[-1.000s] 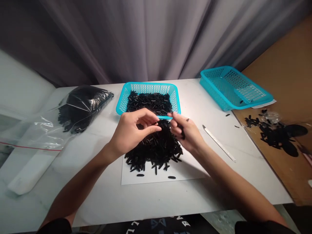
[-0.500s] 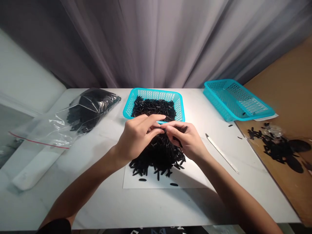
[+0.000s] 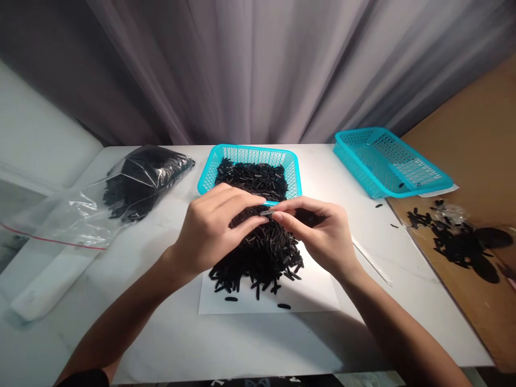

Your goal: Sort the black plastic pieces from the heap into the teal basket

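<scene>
A heap of small black plastic strips (image 3: 262, 258) lies on a white sheet (image 3: 314, 293) at the table's middle. Above the heap, my left hand (image 3: 212, 228) and my right hand (image 3: 322, 234) meet fingertip to fingertip. Both pinch one small strip (image 3: 266, 213) between them, and it shows a pale glint. Other black strips appear tucked in my right palm. Just behind my hands stands a turquoise basket (image 3: 290, 161) filled with the same black strips.
A clear bag of black strips (image 3: 141, 180) lies at the left, with a white flat object (image 3: 52, 277) below it. A second turquoise basket (image 3: 391, 161) sits at the right. A white blade-like tool (image 3: 373, 262) and brown board with black scraps (image 3: 459, 242) lie right.
My hands have closed together over the heap, from apart to pinching one strip between them. The view shifted slightly.
</scene>
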### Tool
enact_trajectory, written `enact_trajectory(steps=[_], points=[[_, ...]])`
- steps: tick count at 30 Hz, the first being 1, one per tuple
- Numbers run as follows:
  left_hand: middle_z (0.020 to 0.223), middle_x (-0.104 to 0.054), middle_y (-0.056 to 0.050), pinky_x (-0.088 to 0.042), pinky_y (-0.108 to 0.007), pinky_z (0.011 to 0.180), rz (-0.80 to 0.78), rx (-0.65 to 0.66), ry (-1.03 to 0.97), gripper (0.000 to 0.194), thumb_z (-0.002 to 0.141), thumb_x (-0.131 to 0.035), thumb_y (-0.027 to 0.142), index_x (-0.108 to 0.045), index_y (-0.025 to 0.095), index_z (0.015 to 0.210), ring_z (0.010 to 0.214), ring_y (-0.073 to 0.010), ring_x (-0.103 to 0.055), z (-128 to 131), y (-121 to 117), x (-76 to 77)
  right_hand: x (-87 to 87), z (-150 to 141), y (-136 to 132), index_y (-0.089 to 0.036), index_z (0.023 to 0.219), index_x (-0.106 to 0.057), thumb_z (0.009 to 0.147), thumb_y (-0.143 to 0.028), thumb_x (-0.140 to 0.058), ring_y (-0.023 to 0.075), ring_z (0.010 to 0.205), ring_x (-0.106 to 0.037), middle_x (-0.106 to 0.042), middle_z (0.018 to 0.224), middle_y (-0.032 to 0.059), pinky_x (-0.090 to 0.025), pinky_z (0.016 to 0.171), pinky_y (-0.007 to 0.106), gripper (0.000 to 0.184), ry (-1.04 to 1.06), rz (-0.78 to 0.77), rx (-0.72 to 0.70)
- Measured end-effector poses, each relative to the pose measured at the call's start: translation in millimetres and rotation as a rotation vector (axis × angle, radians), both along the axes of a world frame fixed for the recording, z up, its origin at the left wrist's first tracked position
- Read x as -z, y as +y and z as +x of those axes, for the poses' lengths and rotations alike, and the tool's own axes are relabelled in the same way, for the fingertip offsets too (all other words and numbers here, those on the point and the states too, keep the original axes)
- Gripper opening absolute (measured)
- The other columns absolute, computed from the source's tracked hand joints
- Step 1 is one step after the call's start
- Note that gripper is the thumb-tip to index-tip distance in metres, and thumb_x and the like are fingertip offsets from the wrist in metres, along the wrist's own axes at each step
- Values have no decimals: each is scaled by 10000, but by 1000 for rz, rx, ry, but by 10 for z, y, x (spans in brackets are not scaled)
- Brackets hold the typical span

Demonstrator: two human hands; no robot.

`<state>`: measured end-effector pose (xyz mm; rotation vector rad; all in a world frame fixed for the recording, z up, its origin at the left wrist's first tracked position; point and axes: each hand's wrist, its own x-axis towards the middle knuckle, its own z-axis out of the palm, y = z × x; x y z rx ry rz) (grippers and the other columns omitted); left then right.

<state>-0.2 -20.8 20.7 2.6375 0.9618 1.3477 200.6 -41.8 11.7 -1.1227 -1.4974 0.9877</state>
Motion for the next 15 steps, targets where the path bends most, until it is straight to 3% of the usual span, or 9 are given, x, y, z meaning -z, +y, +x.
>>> enact_trajectory(steps=[4,15], points=[[796,-756,-18,-553,-287,722,-83,47,-68,79,820,-793,149,-722,159,854,749,-140,-687,-33,-1,-82,-65,3,-66,-199,860,-766,854,-207,-764,87,583,-560,-687,692,-33,-446,567,239,11,-62,109,34],[813,-762,-20,-564,-284,715,-93,70,-106,103,809,-795,111,-726,157,870,759,-134,-689,-35,-35,-120,-120,5,-119,-185,886,-757,857,-167,-760,101,623,-633,-724,718,-17,-494,596,232,34,-158,248,45]])
